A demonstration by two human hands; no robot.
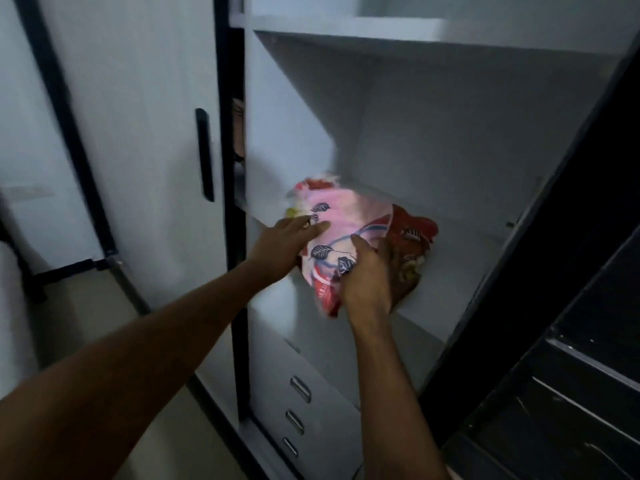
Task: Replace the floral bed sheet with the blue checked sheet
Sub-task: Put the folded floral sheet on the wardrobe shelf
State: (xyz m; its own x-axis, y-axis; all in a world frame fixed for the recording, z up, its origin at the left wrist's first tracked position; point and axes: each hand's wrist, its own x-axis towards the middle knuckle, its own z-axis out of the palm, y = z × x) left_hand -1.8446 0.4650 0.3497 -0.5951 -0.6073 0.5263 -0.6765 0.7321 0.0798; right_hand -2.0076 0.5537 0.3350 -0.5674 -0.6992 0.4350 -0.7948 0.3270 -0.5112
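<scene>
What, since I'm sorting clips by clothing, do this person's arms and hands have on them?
Nothing that shows. The left forearm and right forearm are bare up to the picture's edge: no sleeve, watch or band. The left hand and right hand are ungloved; no ring shows, though the picture is dim and blurred.

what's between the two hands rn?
Head view: the folded pink-and-red floral bed sheet fills the gap, lying on the white wardrobe shelf. Left hand lies flat on it; right hand grips its near edge.
</scene>
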